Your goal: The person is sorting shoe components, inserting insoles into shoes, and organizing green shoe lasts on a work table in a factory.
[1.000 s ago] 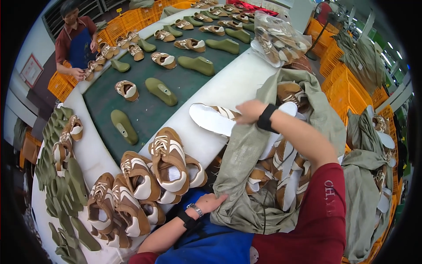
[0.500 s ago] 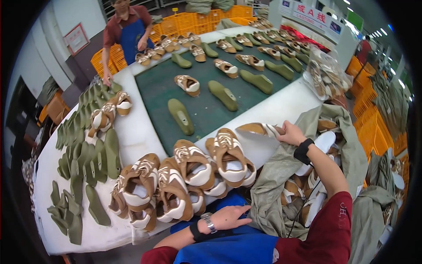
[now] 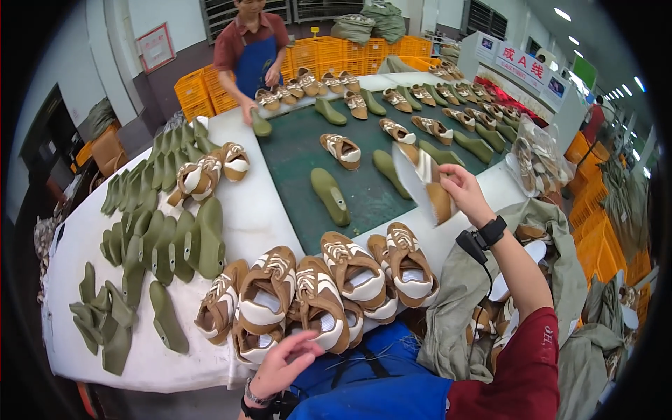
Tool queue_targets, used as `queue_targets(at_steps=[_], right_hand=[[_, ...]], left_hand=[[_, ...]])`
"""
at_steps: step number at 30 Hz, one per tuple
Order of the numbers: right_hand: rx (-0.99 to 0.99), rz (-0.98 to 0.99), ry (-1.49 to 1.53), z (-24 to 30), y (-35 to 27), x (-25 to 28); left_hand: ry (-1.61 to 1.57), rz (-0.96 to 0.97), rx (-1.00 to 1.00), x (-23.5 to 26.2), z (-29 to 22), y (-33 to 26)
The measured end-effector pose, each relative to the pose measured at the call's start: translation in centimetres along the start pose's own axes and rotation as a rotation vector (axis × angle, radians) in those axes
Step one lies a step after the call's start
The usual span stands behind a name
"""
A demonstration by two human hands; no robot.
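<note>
A long white table (image 3: 252, 210) curves from the lower left of the frame to the upper right, with a dark green belt (image 3: 301, 150) running along its middle. On the belt lie olive-green shoe lasts and tan-and-white shoe uppers, spaced singly — about a dozen toward the top of the frame. At the left edge, a heap of bare green lasts (image 3: 164, 234) waits unused. In the lower centre, a pile of uppers (image 3: 322, 290) sits at the table's near edge, so much of the work appears left to do. On the right, a grey-green sack (image 3: 483, 280) lies open with more uppers inside.

The right hand (image 3: 462, 192), centre right, is clenched on a tan-and-white upper (image 3: 423, 183), held in the air above the belt's near edge. The left hand (image 3: 283, 364), bottom centre, has its fingers loose, resting at the pile's edge and grasping nothing.

At the top, another person in a blue apron (image 3: 253, 66) touches a last on the belt.
</note>
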State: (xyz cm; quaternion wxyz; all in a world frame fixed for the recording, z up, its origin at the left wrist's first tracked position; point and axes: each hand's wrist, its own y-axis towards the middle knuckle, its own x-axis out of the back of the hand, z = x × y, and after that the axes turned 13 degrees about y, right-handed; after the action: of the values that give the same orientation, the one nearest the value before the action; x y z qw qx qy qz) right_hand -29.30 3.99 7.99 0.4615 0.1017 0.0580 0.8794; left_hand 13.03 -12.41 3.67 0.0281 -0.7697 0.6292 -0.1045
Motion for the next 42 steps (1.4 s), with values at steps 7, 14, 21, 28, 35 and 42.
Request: queue_targets(at_steps=[7,14,21,28,35,42], right_hand=[[-0.096,0.692,0.604,9.2,-6.3,-11.9],[-0.556,1.075,0.671,7.9,-9.0,-16.9],[-0.365,1.333,0.107,8.5,-9.9,-15.8],[-0.372,1.037,0.130,12.6,-3.1,-15.7],[-0.097,0.883,-0.424,5.6,9.8,-20.7],[0.060,0.839,-0.953,-6.1,17.6,-27.4]], left_hand=[[-0.615,-0.491,-0.270,0.1,-2.4,3.9],[-1.075,-0.719,-0.410,5.4,-0.8,1.4],[-1.095,-0.800,-0.417,5.8,0.8,-0.2],[-0.524,-0.848,-0.212,9.9,1.8,-4.8],[1.037,-1.524,0.230,22.7,13.7,-12.2],[0.564,-1.151,0.383,28.8,18.5,-11.3]])
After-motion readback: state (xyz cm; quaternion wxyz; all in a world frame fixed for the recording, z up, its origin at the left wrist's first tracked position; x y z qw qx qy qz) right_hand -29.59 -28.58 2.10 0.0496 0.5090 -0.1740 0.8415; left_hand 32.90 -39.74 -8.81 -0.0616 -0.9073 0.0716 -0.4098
